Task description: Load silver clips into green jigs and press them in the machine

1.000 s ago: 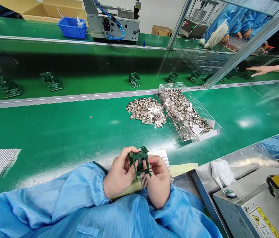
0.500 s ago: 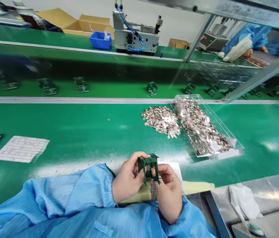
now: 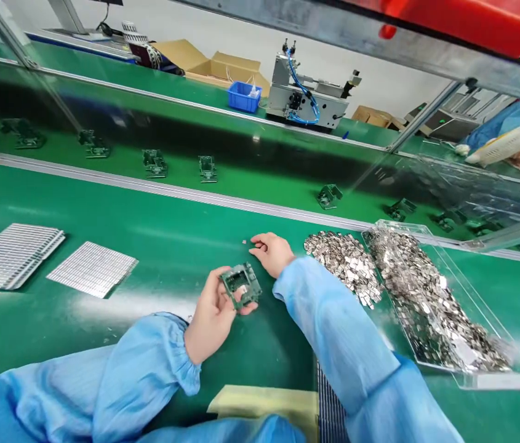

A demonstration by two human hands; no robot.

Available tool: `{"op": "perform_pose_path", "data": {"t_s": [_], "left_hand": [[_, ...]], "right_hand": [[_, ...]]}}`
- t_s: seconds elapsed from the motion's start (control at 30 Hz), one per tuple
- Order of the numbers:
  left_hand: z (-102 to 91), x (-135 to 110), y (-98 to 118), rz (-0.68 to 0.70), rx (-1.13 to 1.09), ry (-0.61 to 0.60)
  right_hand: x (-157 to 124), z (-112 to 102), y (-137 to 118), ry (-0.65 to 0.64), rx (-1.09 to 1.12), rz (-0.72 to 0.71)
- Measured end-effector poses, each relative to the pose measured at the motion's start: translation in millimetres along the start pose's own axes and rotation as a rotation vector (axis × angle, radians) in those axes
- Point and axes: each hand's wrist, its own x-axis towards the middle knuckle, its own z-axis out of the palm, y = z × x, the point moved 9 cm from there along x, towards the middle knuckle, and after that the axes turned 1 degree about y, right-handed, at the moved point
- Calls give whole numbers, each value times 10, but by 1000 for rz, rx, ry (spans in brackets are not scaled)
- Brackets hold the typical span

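Head view: the left hand [image 3: 211, 311] is gripping a green frame [image 3: 253, 280], and the right hand [image 3: 274, 253], closer to a tiny piece [image 3: 244, 242] just left of it on the counter [image 3: 172, 246], is holding its fingers slightly apart, looking empty.

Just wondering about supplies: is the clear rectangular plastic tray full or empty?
Not empty: small silvery metal pieces lie heaped inside the tray; whether it's brim-full, I cannot tell.

L hand [image 3: 211, 312] half-curled, R hand [image 3: 276, 253] farther fwd

open benchtop [image 3: 176, 246] centre-left, metal pile [image 3: 345, 261] right of right-hand fingers [image 3: 265, 237]
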Motion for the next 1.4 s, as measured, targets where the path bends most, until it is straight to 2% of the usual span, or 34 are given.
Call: {"op": "perform_pose_path", "data": {"t_s": [0.1,0.23,0.47,0.57,0.67,0.73,0.8,0.83,0.9,0.97,1.03,1.17,1.23,1.3,1.4], "left_hand": [[96,-87,-24,-18,-9,-87],[117,-137,-17,-23,-29,-128],[145,-116,8,-4,-21,-163],[106,-121,16,4,1,-148],[47,-125,24,21,24,-121],[49,-138,49,70,43,-118],[123,-178,72,138,69,-142],[187,-212,71,167,84,-161],[374,-308,32,195,106,-216],[625,-440,-35,190,107,-294],[909,-594,-102,174,112,-379],[1424,-890,-177,199,176,-512],[1605,-1004,-216,229,215,-563],[1710,-1085,-268,251,254,-598],[1763,-1159,-348,264,282,-643]], "right_hand": [[255,164,-6,-13,-79,28],[365,239,-13,-64,-148,45],[353,349,-95,-212,-150,77],[230,266,-104,-214,-126,107],[-107,-49,-25,-162,-73,151],[-504,-346,59,-109,-8,172],[-1018,-638,136,-24,104,182],[-1301,-796,176,82,254,195],[-1872,-958,260,235,469,258],[-2358,-986,293,361,562,324],[-2710,-983,279,490,571,359],[-3135,-1062,255,749,491,362],[-3263,-1097,264,817,451,366],[-3344,-1112,269,848,418,361],[-3398,-1118,256,879,350,339]]}}
